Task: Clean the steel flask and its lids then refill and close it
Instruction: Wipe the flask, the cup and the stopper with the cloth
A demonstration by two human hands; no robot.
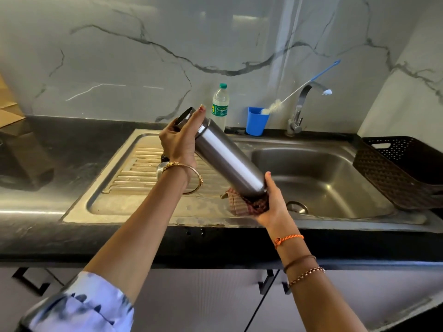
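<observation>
While both arms reach out over the dark counter (36, 226), the right hand (273, 202) cups a checked cloth (239, 204) against the base of the flask (227, 159), fingers curled round both. The flask is lidless, tilted with its open mouth up and to the left, held above the sink's (323, 173) draining board (143, 168). The left hand (181, 140) grips the flask near its neck, fingers wrapped round it. Below that wrist, on the draining board, a steel lid (160, 169) is partly hidden. Farther back stand a plastic bottle (220, 106) and a blue cup (257, 121) holding a bottle brush (297, 89), with the tap (302, 101) just beside it. A dark basket (398, 168) sits right of the sink.
</observation>
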